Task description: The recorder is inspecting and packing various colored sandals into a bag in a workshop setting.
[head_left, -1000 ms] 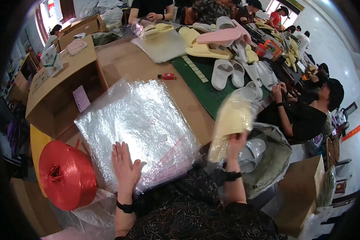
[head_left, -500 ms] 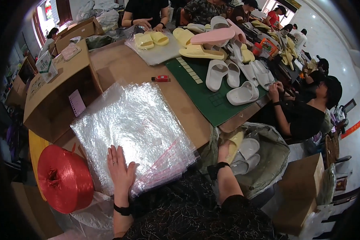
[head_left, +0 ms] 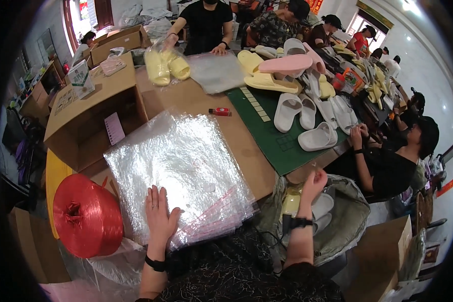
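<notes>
My left hand (head_left: pixel 161 214) lies flat, fingers stretched, on a stack of shiny clear plastic bags (head_left: pixel 181 156) with pink lines along one edge. Above an open greenish sack (head_left: pixel 355 216) at my right, my right hand (head_left: pixel 314 185) is raised with its fingers drawn together. A small pale bit shows at the fingertips, too small to name. Inside the sack, yellow slippers (head_left: pixel 291 202) in clear wrap lie beside grey-white slippers (head_left: pixel 323 206), partly hidden by my right forearm.
Left of the bags are a red twine roll (head_left: pixel 88 216) and an open cardboard box (head_left: pixel 93 113). Loose slippers (head_left: pixel 287 113) cover a green mat (head_left: pixel 264 136). A co-worker across the table holds bagged yellow slippers (head_left: pixel 161 68). Another person sits at the right.
My right hand has let go of the yellow slippers in the sack and risen. My left hand stays on the bags. The co-worker opposite has lifted the bagged yellow slippers off the plastic sheets.
</notes>
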{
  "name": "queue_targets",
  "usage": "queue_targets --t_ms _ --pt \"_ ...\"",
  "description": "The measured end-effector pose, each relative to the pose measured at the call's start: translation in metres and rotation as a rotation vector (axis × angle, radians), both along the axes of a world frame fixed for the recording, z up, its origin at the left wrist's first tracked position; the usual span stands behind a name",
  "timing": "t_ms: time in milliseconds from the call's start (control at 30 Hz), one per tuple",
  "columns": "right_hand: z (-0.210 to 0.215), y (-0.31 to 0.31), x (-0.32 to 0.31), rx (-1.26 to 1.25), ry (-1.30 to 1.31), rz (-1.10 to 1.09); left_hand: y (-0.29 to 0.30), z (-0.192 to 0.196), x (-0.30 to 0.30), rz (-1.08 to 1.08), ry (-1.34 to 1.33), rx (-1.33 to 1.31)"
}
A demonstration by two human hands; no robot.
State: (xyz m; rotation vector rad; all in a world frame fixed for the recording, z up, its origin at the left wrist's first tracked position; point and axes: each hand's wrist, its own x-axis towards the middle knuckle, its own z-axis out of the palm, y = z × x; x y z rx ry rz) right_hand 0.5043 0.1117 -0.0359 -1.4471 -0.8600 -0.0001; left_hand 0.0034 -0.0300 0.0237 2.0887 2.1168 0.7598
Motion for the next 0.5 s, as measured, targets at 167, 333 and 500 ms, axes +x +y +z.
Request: queue_targets --t_ms 167,333,500 --pt "0.069 0.093 -0.004 -0.430 -0.421 0.008 0.008 -0.014 -0.002 -0.017 0.011 0.029" --pt "0.071 0.155 -0.007 -1.033 -0.323 -0.206 0.004 -0.011 0.000 0.017 -0.001 -0.012" --pt "0.035 0.162 0.003 -0.910 -0.292 -0.357 0.003 -0.011 0.001 0.028 -0.026 -0.019"
